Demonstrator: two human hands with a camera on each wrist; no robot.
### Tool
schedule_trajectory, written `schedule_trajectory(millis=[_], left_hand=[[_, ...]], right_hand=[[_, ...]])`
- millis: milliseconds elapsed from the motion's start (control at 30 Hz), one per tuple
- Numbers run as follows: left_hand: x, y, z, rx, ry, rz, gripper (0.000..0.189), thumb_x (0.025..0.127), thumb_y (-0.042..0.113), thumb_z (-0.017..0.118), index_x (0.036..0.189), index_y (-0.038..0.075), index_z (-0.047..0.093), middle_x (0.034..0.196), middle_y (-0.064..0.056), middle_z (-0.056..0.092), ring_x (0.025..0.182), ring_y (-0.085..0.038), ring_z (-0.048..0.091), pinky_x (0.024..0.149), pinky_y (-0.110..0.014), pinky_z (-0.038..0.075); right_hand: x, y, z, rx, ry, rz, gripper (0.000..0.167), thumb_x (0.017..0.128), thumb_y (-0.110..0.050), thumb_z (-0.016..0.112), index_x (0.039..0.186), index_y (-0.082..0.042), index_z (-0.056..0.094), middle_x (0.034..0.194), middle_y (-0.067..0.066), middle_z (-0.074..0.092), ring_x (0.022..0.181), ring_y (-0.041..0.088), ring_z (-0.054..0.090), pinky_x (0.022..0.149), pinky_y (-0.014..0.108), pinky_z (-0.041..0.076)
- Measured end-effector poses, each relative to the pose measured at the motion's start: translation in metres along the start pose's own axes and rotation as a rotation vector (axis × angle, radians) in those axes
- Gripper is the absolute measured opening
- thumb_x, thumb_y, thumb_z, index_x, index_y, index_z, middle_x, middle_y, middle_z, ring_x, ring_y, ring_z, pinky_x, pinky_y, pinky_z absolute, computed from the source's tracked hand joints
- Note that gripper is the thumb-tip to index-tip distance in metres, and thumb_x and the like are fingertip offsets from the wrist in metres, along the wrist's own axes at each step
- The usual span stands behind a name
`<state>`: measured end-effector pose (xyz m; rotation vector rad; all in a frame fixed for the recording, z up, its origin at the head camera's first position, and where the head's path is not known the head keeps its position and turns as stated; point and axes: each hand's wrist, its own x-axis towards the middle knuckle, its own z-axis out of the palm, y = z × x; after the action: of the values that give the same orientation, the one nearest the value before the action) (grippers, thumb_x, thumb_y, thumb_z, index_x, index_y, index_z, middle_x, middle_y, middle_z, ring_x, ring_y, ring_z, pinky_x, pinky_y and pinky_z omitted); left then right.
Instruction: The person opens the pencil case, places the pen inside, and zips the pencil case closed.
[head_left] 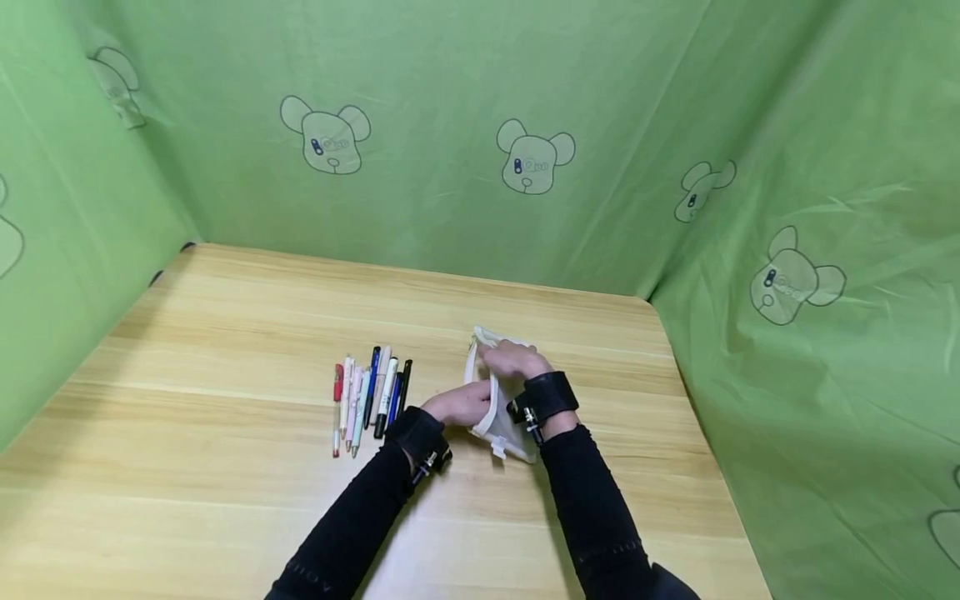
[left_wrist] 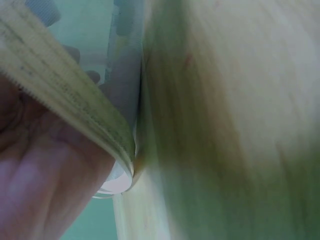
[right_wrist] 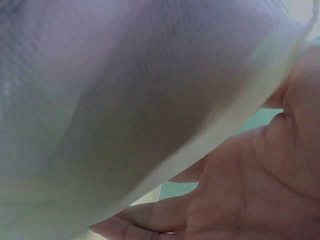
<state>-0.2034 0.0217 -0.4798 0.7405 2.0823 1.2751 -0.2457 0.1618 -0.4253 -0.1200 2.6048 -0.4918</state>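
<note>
A whitish see-through mesh zip pouch point(head_left: 508, 423) stands on its side on the table, its mouth facing left. My left hand point(head_left: 461, 405) reaches in through that mouth; its palm point(left_wrist: 55, 165) shows behind the zip band point(left_wrist: 75, 95) in the left wrist view. The fingers are hidden or blurred behind the mesh, so I cannot tell what they hold. My right hand point(head_left: 516, 360) grips the pouch's upper edge near the mouth. In the right wrist view the mesh point(right_wrist: 125, 110) covers part of the right fingers point(right_wrist: 155, 215).
Left of the pouch, several pens lie side by side: a red-capped pen point(head_left: 338, 383), pastel pens point(head_left: 352, 417), a blue pen point(head_left: 372, 387) and a black pen point(head_left: 406, 383). Green cloth point(head_left: 435, 217) with bear-head prints rises along the wooden table's point(head_left: 225, 500) back and sides.
</note>
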Motion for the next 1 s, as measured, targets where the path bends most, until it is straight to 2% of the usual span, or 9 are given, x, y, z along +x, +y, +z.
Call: schedule_trajectory(millis=[167,300,367,500,600,700,800,900,1000], left_hand=[[-0.0008,0.0001,0.0013,-0.054,-0.021,-0.001,0.018,0.099,0.008,0.050,0.113,0.000,0.059,0.108,-0.014,0.064,0.097,-0.017,0.058,0.084,-0.023,0.047],[-0.0016,0.0015,0.0009,-0.075,-0.045,0.002,0.029,0.098,0.006,0.050,0.126,0.001,0.054,0.124,-0.019,0.062,0.112,-0.025,0.059,0.097,-0.032,0.049],[-0.0015,0.0022,0.0003,-0.070,-0.054,-0.001,0.033,0.098,0.007,0.050,0.130,0.002,0.052,0.129,-0.020,0.060,0.119,-0.029,0.057,0.104,-0.040,0.047],[0.0001,0.0023,-0.0021,-0.078,-0.083,0.018,0.042,0.098,0.009,0.050,0.138,0.000,0.046,0.138,-0.023,0.055,0.129,-0.034,0.052,0.111,-0.044,0.043],[0.0018,0.0003,-0.0033,-0.107,-0.087,0.037,0.049,0.098,0.010,0.052,0.145,0.000,0.042,0.141,-0.022,0.054,0.128,-0.031,0.052,0.108,-0.038,0.045],[0.0032,-0.0004,-0.0025,-0.126,-0.050,0.050,0.046,0.097,0.011,0.055,0.141,-0.001,0.047,0.133,-0.021,0.058,0.118,-0.027,0.056,0.098,-0.031,0.047],[0.0018,0.0023,-0.0008,-0.102,0.026,0.021,0.036,0.096,0.012,0.058,0.130,0.000,0.057,0.122,-0.019,0.064,0.107,-0.023,0.060,0.091,-0.029,0.049],[0.0000,0.0055,0.0013,-0.071,0.103,-0.011,0.035,0.094,0.013,0.062,0.127,0.002,0.060,0.121,-0.018,0.068,0.105,-0.024,0.064,0.092,-0.033,0.053],[-0.0011,0.0075,0.0025,-0.045,0.155,-0.036,0.039,0.093,0.013,0.064,0.131,0.004,0.060,0.125,-0.019,0.068,0.108,-0.028,0.066,0.095,-0.039,0.054]], right_hand=[[-0.0016,0.0015,-0.0004,0.019,0.004,-0.001,0.054,0.104,-0.049,0.028,0.091,-0.009,0.063,0.121,0.018,0.065,0.116,0.037,0.059,0.122,0.057,0.027],[-0.0035,0.0044,-0.0011,0.063,-0.001,0.007,0.059,0.104,-0.052,0.029,0.093,-0.010,0.068,0.110,0.016,0.067,0.103,0.034,0.061,0.109,0.052,0.043],[-0.0045,0.0061,-0.0020,0.088,-0.005,0.015,0.061,0.103,-0.054,0.028,0.098,-0.009,0.069,0.110,0.018,0.067,0.102,0.035,0.062,0.101,0.050,0.048],[-0.0051,0.0073,-0.0025,0.114,0.009,0.025,0.064,0.103,-0.056,0.028,0.106,-0.005,0.066,0.116,0.020,0.066,0.107,0.036,0.061,0.103,0.052,0.048],[-0.0047,0.0074,-0.0023,0.116,0.017,0.023,0.061,0.104,-0.057,0.028,0.098,-0.007,0.064,0.109,0.018,0.064,0.103,0.035,0.061,0.101,0.049,0.048],[-0.0038,0.0077,-0.0023,0.107,0.016,0.022,0.056,0.104,-0.056,0.028,0.083,-0.013,0.057,0.090,0.013,0.058,0.090,0.031,0.060,0.091,0.043,0.048],[-0.0024,0.0080,-0.0016,0.096,0.022,0.011,0.052,0.104,-0.054,0.029,0.077,-0.016,0.051,0.082,0.009,0.051,0.083,0.029,0.057,0.086,0.040,0.046],[-0.0007,0.0087,-0.0003,0.086,0.028,0.000,0.051,0.104,-0.053,0.029,0.076,-0.016,0.050,0.083,0.009,0.053,0.085,0.029,0.057,0.088,0.041,0.045],[0.0003,0.0090,0.0016,0.089,0.034,0.004,0.052,0.104,-0.052,0.029,0.080,-0.013,0.054,0.093,0.014,0.059,0.092,0.031,0.058,0.094,0.045,0.046]])
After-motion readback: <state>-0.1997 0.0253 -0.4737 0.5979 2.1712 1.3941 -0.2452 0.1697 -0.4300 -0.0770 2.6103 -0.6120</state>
